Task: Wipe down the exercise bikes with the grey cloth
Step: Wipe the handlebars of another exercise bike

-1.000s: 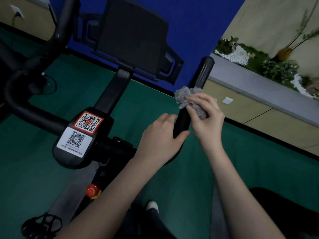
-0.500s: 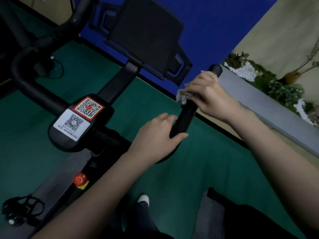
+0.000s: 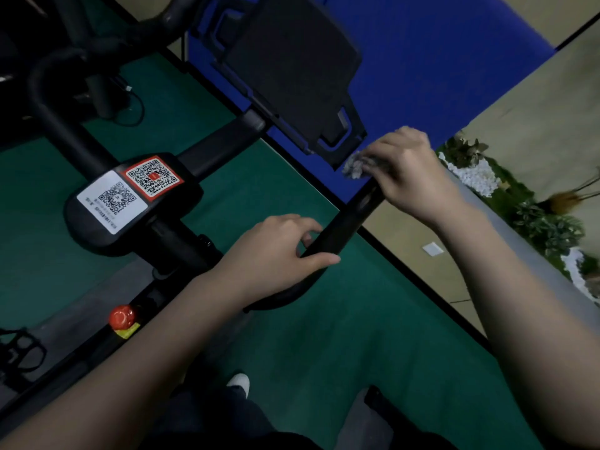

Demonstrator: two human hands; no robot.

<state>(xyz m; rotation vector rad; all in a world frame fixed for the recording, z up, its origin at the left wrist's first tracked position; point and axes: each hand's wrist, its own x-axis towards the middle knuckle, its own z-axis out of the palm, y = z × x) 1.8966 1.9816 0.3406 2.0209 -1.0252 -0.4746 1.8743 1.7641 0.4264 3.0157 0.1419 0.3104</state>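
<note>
Left of the handlebar [image 3: 345,227] sits a black console with two QR stickers [image 3: 130,199], and a red knob [image 3: 121,316] lies lower-left of the handlebar. Left hand [image 3: 276,254] is on the handlebar's lower bend, fingers curled round the bar, thumb along its near side. At the handlebar's top end the grey cloth [image 3: 354,167] is bunched against the grip, with right hand [image 3: 410,172] over it, fingers clenched on the cloth, a tuft poking out left.
</note>
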